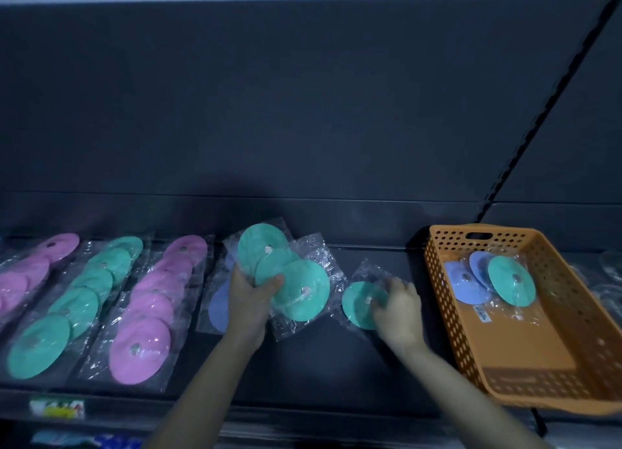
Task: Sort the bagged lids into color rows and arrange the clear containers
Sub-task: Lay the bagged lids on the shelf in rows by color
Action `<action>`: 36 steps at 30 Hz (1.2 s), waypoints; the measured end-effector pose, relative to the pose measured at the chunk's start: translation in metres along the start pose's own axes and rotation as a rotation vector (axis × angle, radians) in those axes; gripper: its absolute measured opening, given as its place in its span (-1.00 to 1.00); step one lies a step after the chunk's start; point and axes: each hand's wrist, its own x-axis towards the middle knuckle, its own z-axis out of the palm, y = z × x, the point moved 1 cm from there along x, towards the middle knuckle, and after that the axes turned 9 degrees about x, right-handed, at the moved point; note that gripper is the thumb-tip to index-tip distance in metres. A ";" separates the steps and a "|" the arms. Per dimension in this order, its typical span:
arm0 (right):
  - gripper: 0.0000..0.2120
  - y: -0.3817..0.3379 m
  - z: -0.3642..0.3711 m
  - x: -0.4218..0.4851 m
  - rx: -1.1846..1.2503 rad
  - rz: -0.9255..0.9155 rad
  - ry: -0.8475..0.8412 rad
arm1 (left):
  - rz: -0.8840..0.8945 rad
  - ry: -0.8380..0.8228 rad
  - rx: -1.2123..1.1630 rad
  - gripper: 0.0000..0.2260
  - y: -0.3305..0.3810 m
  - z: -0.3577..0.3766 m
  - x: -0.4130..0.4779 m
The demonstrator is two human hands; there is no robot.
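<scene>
The left hand grips a fan of three teal round lids in clear plastic bags above the dark shelf. The right hand pinches a single bagged teal lid near the orange perforated plastic basket, which holds blue and teal bagged lids.

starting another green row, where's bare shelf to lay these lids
Bare shelf runs along the front edge, between the blue lids and the orange basket. The basket's near half is bare too. Leftward, the lid rows lie packed.
</scene>
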 end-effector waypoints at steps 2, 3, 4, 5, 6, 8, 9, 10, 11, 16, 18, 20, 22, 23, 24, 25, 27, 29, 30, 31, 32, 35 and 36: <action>-0.49 -0.003 0.001 0.016 -0.217 -0.036 -0.133 | -0.005 -0.036 0.040 -0.62 0.002 0.002 0.012; -0.40 -0.005 0.001 0.023 -0.289 -0.048 -0.191 | -0.006 -0.054 0.057 -0.61 0.002 0.003 0.017; -0.29 -0.008 0.001 0.028 -0.326 -0.041 -0.243 | -0.004 -0.081 0.072 -0.60 0.002 0.005 0.022; -0.17 -0.010 0.001 0.034 -0.337 -0.008 -0.294 | -0.001 -0.111 0.090 -0.58 0.003 0.007 0.026; -0.08 -0.014 0.000 0.038 -0.337 0.034 -0.338 | 0.005 -0.143 0.105 -0.58 0.004 0.009 0.029; 0.01 -0.016 -0.004 0.046 -0.356 0.138 -0.397 | 0.002 -0.185 0.130 -0.56 0.003 0.014 0.036; -0.01 -0.016 -0.007 0.048 -0.365 0.186 -0.410 | -0.004 -0.197 0.142 -0.56 0.002 0.016 0.040; -0.07 -0.016 -0.010 0.048 -0.360 0.223 -0.415 | -0.016 -0.207 0.156 -0.56 -0.001 0.019 0.045; -0.18 -0.016 -0.013 0.049 -0.340 0.243 -0.415 | -0.030 -0.222 0.163 -0.56 -0.003 0.022 0.049; -0.83 -0.022 -0.035 0.035 -0.356 0.184 -0.352 | -0.128 -0.308 0.214 -0.58 -0.023 0.038 0.066; -0.90 -0.026 -0.042 0.031 -0.339 0.164 -0.286 | -0.180 -0.353 0.246 -0.53 -0.031 0.043 0.068; -0.89 -0.029 -0.050 0.028 -0.297 0.136 -0.173 | -0.258 -0.367 0.259 -0.49 -0.038 0.047 0.070; -0.88 -0.032 -0.057 0.028 -0.272 0.066 -0.018 | -0.269 -0.342 0.296 -0.54 -0.044 0.048 0.075; -0.88 -0.033 -0.059 0.027 -0.226 0.018 0.065 | -0.264 -0.345 0.321 -0.51 -0.046 0.049 0.078; -0.88 -0.034 -0.060 0.026 -0.148 -0.031 0.137 | -0.247 -0.358 0.349 -0.45 -0.048 0.050 0.082; -0.88 -0.034 -0.059 0.025 -0.050 -0.078 0.194 | -0.224 -0.375 0.382 -0.41 -0.049 0.051 0.084; -0.87 -0.035 -0.057 0.024 0.177 -0.117 0.238 | -0.157 -0.381 0.467 -0.40 -0.046 0.053 0.087; -0.87 -0.034 -0.051 0.024 0.445 -0.010 0.209 | -0.094 -0.369 0.574 -0.42 -0.041 0.055 0.087; -0.87 -0.032 -0.046 0.022 0.617 0.102 0.161 | -0.059 -0.361 0.642 -0.42 -0.040 0.055 0.087; -0.88 -0.029 -0.039 0.019 0.772 0.242 0.081 | -0.022 -0.349 0.727 -0.42 -0.037 0.055 0.087; -0.89 -0.023 -0.030 0.013 0.869 0.379 -0.015 | 0.011 -0.340 0.814 -0.41 -0.034 0.054 0.087; -0.85 -0.006 -0.002 -0.010 0.834 0.563 -0.212 | 0.088 -0.324 1.014 -0.46 -0.025 0.051 0.085; -0.88 -0.003 0.005 -0.018 0.796 0.566 -0.228 | 0.126 -0.325 1.061 -0.53 -0.022 0.051 0.084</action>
